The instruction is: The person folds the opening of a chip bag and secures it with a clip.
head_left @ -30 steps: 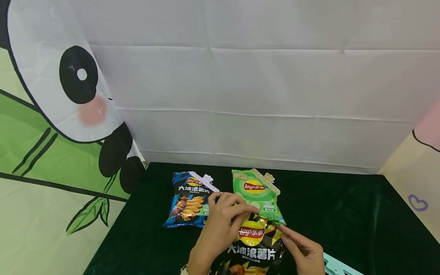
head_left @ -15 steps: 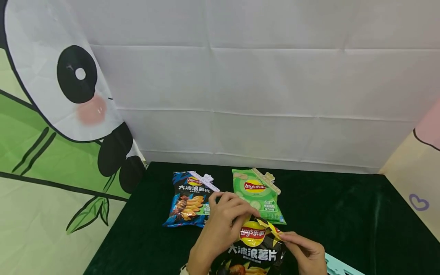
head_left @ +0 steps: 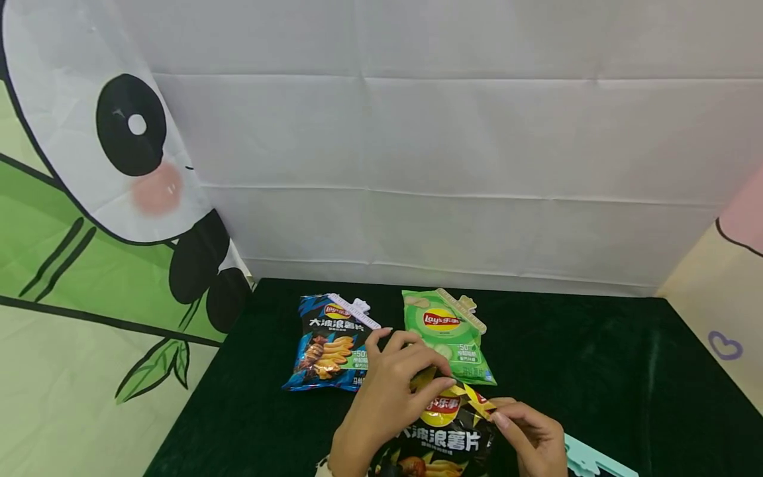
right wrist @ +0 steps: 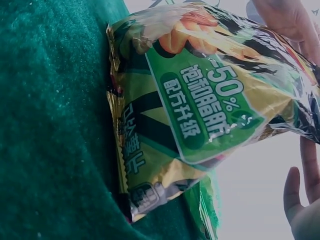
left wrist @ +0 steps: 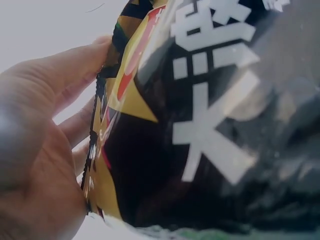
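Note:
A black Lay's chip bag (head_left: 438,440) stands at the table's front, its yellow top edge bent forward at the right. My left hand (head_left: 393,387) pinches the top at the left, thumb on the front over part of the logo. The right hand (head_left: 530,430) pinches the top right corner between thumb and fingers. In the left wrist view the bag (left wrist: 210,130) fills most of the picture, the left hand (left wrist: 40,135) against its crimped edge. In the right wrist view the bag (right wrist: 200,95) has its bottom seam at the green cloth; some fingers of the right hand (right wrist: 307,215) show.
Behind lie a blue Lay's bag (head_left: 328,348) with a white clip (head_left: 354,311) and a green Lay's bag (head_left: 444,341) with a cream clip (head_left: 463,311), each clipped across its top right corner. A mint-green clip (head_left: 596,457) lies right of my right hand on the dark green cloth (head_left: 566,358).
The bag's top edge has bent forward at the right corner. My left thumb has come over onto the bag's front, while the right hand has shifted slightly with the corner.

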A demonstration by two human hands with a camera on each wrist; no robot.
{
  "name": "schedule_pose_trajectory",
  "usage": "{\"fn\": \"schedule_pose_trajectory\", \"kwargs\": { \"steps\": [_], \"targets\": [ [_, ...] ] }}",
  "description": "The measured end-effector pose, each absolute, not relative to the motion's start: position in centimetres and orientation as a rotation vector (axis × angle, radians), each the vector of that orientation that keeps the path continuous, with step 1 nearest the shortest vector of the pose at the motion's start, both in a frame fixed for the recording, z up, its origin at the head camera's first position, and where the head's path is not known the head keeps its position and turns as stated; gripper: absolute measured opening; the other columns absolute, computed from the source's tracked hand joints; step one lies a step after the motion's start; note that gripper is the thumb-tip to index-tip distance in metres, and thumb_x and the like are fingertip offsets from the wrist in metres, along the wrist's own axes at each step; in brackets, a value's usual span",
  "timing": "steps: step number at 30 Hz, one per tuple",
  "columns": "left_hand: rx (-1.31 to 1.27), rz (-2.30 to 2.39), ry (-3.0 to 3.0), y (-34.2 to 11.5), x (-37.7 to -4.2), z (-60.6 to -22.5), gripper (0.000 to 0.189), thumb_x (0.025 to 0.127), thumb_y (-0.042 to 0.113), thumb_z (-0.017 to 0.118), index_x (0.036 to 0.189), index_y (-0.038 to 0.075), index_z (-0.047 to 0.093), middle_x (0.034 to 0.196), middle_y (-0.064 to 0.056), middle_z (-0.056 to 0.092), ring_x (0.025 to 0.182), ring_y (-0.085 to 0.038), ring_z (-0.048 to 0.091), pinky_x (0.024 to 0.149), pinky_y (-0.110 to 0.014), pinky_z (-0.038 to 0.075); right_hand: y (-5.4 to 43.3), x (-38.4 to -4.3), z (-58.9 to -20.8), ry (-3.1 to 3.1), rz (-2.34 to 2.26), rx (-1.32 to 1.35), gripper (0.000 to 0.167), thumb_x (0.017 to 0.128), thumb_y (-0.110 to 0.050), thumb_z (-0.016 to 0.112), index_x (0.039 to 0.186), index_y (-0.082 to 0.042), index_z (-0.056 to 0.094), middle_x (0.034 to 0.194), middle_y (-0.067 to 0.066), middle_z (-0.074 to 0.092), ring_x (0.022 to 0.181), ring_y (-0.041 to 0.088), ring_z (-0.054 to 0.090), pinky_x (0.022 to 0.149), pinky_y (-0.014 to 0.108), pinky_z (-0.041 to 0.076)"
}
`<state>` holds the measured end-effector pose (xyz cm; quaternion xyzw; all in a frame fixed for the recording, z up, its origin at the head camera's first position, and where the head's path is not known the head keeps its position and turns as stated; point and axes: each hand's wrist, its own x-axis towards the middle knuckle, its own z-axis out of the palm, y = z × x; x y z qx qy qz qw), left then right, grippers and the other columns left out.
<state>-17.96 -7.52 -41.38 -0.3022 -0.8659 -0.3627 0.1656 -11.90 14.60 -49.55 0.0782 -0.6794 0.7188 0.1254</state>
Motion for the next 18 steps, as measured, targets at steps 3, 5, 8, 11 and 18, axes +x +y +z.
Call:
{"fn": "schedule_pose_trajectory", "kwargs": {
  "steps": [3,5,8,11,18],
  "targets": [
    [-0.862,-1.019,-2.465,-7.5,-17.9,-41.4,0.012,0.087,0.033,0.079,0.095,0.029,0.072,0.094,0.016,0.074,0.111,-0.009,0.055,0.115,-0.061,0.018,14.2,-11.8,-49.4,-1.973,2.095,0.136,0.009,0.097,0.008,0.056,0.09,0.01,0.061,0.098,0.002,0.076,0.087,0.015,0.072,0.076,0.028,0.06],
    [-0.864,-1.007,-2.461,-7.5,-17.9,-41.4,0.016,0.086,0.033,0.08,0.1,0.029,0.072,0.097,0.017,0.074,0.111,-0.008,0.055,0.115,-0.062,0.02,13.9,-11.9,-49.3,-1.966,2.091,0.046,0.005,0.093,0.009,0.062,0.092,0.01,0.058,0.094,0.002,0.077,0.085,0.014,0.073,0.074,0.027,0.06],
    [-0.881,-0.99,-2.452,-7.5,-17.8,-41.4,0.02,0.086,0.033,0.08,0.104,0.029,0.073,0.1,0.017,0.074,0.11,-0.007,0.056,0.114,-0.062,0.021,13.4,-12.0,-49.1,-1.993,2.07,-0.078,0.022,0.087,0.008,0.07,0.104,0.011,0.056,0.091,0.0,0.077,0.085,0.01,0.074,0.073,0.025,0.06],
    [-0.896,-0.988,-2.458,-7.6,-17.8,-41.3,0.02,0.087,0.034,0.079,0.105,0.029,0.073,0.099,0.017,0.073,0.109,-0.006,0.056,0.115,-0.061,0.021,13.3,-12.1,-49.0,-2.096,2.017,-0.16,0.027,0.09,0.001,0.071,0.114,0.009,0.061,0.096,-0.004,0.077,0.09,0.008,0.073,0.076,0.024,0.06],
    [-0.803,-0.915,-2.558,-7.7,-17.6,-41.1,0.025,0.087,0.044,0.077,0.107,0.031,0.073,0.105,0.015,0.074,0.112,-0.011,0.054,0.115,-0.06,0.021,13.5,-12.0,-48.8,-2.232,1.946,-0.2,0.017,0.095,-0.009,0.068,0.107,0.003,0.072,0.108,-0.009,0.076,0.1,0.008,0.072,0.084,0.024,0.059]
  ]
}}
